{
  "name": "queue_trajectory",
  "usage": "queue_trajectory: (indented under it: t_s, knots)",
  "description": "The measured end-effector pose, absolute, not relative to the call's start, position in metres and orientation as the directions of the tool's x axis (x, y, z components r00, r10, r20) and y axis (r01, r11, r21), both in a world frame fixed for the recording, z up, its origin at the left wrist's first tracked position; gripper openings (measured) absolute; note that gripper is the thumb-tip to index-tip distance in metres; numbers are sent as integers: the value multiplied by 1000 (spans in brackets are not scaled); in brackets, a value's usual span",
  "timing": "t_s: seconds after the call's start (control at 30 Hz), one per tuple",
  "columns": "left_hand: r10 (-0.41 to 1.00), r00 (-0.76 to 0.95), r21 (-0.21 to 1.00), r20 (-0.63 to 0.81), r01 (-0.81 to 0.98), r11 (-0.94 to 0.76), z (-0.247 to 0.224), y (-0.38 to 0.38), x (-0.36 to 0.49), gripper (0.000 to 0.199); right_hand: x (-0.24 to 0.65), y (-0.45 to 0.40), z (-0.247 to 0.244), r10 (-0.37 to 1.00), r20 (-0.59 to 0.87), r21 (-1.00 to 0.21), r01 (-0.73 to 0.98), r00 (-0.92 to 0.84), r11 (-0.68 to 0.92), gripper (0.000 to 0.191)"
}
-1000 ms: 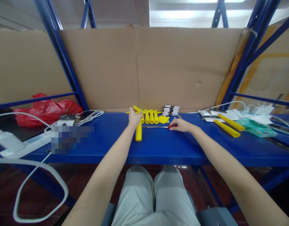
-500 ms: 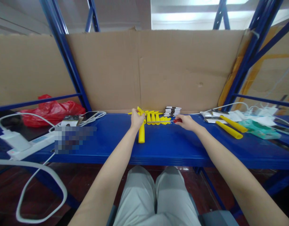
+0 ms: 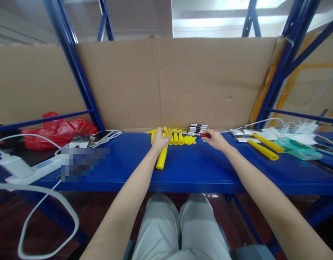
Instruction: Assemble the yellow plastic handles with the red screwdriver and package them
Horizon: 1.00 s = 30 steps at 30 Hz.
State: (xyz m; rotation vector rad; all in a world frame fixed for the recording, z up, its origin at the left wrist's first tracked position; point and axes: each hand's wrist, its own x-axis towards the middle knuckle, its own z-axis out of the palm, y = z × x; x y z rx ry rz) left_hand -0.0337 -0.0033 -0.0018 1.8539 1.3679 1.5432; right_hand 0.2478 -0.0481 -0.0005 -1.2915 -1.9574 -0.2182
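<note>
My left hand is closed around a yellow plastic piece with a tube-like handle, whose lower end points toward me. Its upper end shows just past my fingers. In my right hand is a screwdriver with a red handle. Its long thin shaft runs left toward the yellow piece; whether the tip touches it I cannot tell. Behind and between the hands lie several yellow tube-handled pieces in a row. A small pile of yellow parts is beside them, partly below the shaft.
A stack of white packs with dark bands stands by the cardboard panel. Two yellow tubes and a green packet lie on the right of the blue bench. On the left are a power strip and a red bag.
My left hand has tilted the yellow piece, so its lower end swings slightly left and its top right. The screwdriver shaft now slants upward to the left, higher than before.
</note>
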Motion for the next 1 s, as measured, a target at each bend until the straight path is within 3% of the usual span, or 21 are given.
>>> queue_trajectory:
  t_s: [0.77, 1.0]
  knots:
    - [835, -47, 736, 548, 503, -454, 0, -4, -33, 27, 244, -52, 2, 719, 662, -238, 849, -213, 471, 14]
    - [814, -6, 689, 581, 536, -488, 7, -12, -32, 26, 240, -67, 14, 681, 670, -41, 902, -295, 430, 10]
